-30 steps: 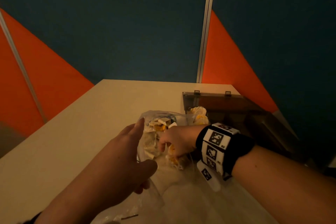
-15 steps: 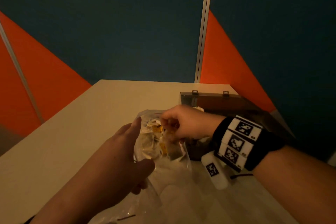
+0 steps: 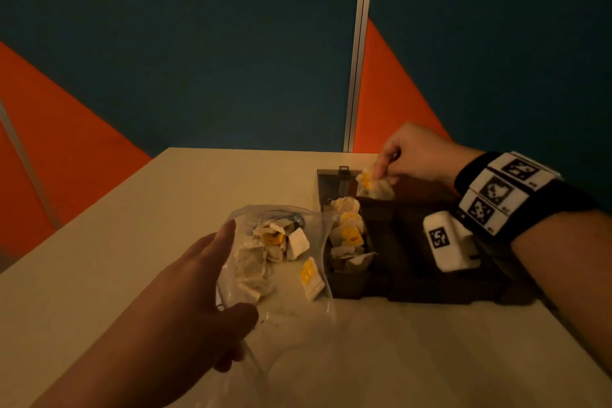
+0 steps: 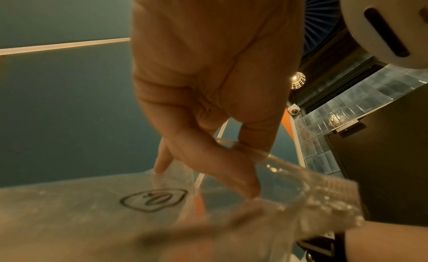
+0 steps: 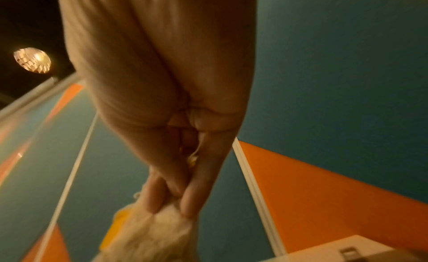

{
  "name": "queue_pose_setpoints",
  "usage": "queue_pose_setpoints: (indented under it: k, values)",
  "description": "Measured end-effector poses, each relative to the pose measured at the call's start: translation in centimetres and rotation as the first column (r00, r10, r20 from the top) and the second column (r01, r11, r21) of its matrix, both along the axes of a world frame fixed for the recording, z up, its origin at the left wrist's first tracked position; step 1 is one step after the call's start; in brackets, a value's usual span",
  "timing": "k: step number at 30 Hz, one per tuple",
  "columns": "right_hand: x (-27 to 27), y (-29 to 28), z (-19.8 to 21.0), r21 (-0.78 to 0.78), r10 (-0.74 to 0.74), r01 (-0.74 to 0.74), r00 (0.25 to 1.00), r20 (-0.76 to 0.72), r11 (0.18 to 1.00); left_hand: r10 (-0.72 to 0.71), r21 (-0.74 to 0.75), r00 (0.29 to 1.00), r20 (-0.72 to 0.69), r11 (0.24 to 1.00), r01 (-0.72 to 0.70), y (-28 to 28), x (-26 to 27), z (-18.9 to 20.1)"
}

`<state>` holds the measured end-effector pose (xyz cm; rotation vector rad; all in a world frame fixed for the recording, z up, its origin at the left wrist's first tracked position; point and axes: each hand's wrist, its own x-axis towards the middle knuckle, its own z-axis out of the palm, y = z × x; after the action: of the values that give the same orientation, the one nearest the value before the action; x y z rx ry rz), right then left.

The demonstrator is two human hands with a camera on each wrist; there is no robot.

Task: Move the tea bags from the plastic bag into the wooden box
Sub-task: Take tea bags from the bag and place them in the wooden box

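A clear plastic bag (image 3: 281, 301) lies on the beige table (image 3: 99, 262) with several white and yellow tea bags (image 3: 271, 245) inside. My left hand (image 3: 228, 275) pinches the bag's edge between thumb and fingers; the left wrist view shows the same left hand (image 4: 234, 167) on the plastic bag (image 4: 301, 189). To the right stands the dark wooden box (image 3: 414, 262), its lid up, with tea bags (image 3: 349, 235) in its left compartment. Over the box's far side my right hand (image 3: 384, 169) pinches a small bunch of tea bags (image 3: 372, 185), seen also as the tea bags (image 5: 152, 235) under the right hand (image 5: 171, 207).
Blue and orange partition walls (image 3: 198, 60) stand close behind the table. A white wrist camera (image 3: 447, 242) hangs under my right forearm, over the box. The table's right edge runs just beyond the box.
My right hand has lifted a bunch of tea bags out of the plastic bag and carried it right and away, over the wooden box. The left hand has stayed on the bag.
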<state>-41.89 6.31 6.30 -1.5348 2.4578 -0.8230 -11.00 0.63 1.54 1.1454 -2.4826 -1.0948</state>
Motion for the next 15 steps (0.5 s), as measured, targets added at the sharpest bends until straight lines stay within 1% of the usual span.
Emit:
queue_pose_setpoints:
  k: [2, 3, 4, 6, 8, 11, 13, 15]
  values:
    - [-1.7, -0.4, -0.8, 0.083, -0.09, 0.098, 0.992, -0.091, 0.992, -0.003, -0.017, 1.0, 0.018, 1.0, 0.003, -0.1, -0.1, -0.1]
    - [-2.3, -0.6, -1.5, 0.141, -0.113, 0.128, 0.987, -0.115, 0.982, -0.007, -0.02, 1.0, 0.022, 1.0, 0.008, -0.2, -0.1, -0.1]
    - [-2.7, -0.8, -2.2, 0.211, -0.116, 0.141, 0.985, -0.124, 0.967, -0.013, -0.022, 1.0, 0.028, 1.0, 0.014, -0.2, -0.1, -0.1]
    - [-3.2, -1.3, -3.7, 0.376, -0.065, 0.117, 0.987, -0.148, 0.919, -0.029, -0.019, 0.998, 0.049, 0.999, 0.03, -0.3, -0.2, -0.1]
    - [-3.4, -1.8, -4.9, 0.533, 0.036, 0.058, 0.986, -0.165, 0.844, -0.033, -0.009, 0.997, 0.064, 0.999, 0.033, -0.4, -0.3, 0.0]
    - [-3.1, -2.7, -5.3, 0.723, 0.161, -0.006, 0.976, -0.145, 0.691, -0.033, -0.016, 0.995, 0.099, 0.999, 0.034, -0.5, -0.3, 0.2]
    - [-2.9, -3.3, -4.8, 0.802, 0.196, 0.019, 0.966, -0.169, 0.597, -0.031, 0.01, 0.996, 0.082, 0.999, 0.031, -0.4, -0.3, 0.2]
    - [-2.8, -3.8, -4.5, 0.848, 0.237, 0.096, 0.938, -0.252, 0.521, -0.03, 0.017, 0.997, 0.073, 0.999, 0.029, -0.3, -0.4, 0.2]
